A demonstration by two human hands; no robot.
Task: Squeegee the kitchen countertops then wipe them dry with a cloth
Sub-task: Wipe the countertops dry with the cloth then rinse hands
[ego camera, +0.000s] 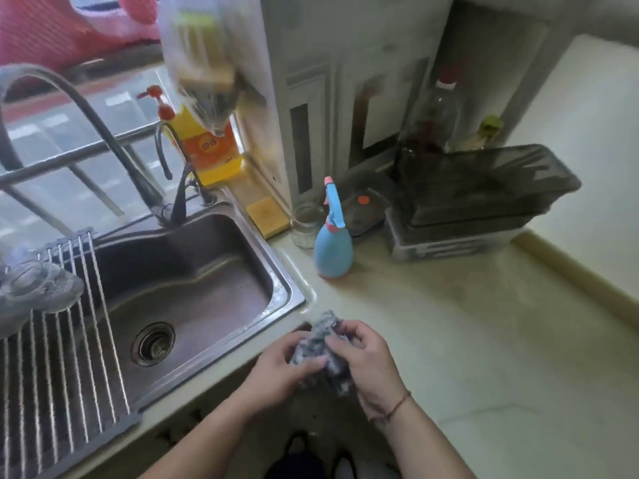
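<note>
Both grips close on one bunched, speckled grey cloth (323, 350) at lower centre of the frame: my left hand (281, 371) curls round its left side, my right hand (368, 361) pinches its right side, a thin red cord on that wrist. I hold the cloth just past the front edge of the pale desk (466, 323), beside the corner of the steel sink (193, 288). A blue spray bottle (332, 243) stands at centre on the desk, a glass jar (306, 224) just left of it. At upper right sits a dark-lidded container (484, 198). A wire rack (65, 333) spans the sink's left side.
</note>
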